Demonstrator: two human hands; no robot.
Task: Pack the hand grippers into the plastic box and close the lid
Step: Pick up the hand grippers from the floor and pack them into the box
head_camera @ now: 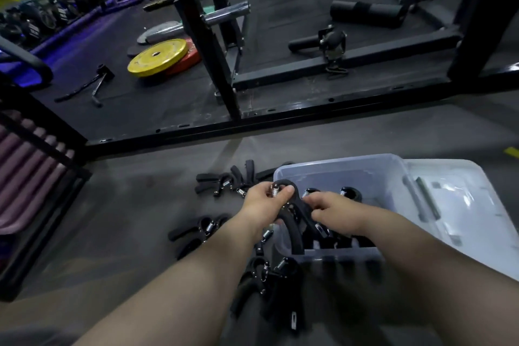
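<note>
A clear plastic box (345,170) stands on the grey floor, with several black hand grippers (348,194) inside it. My left hand (265,205) holds a black hand gripper (292,230) by its spring end, over the box's left rim. My right hand (334,209) reaches inside the box, fingers curled at the same gripper's other handle. More hand grippers lie loose on the floor: a pile (224,181) beyond the box's left corner, some (196,230) left of my left arm, and a heap (269,286) between my forearms. The box's lid (460,196) lies open to the right.
A black rack frame (280,118) runs across the floor beyond the box. Yellow and red weight plates (160,57) lie behind it. A dark shelf with purple rolled mats (31,177) stands at the left. A yellow floor mark (511,152) sits at the right edge.
</note>
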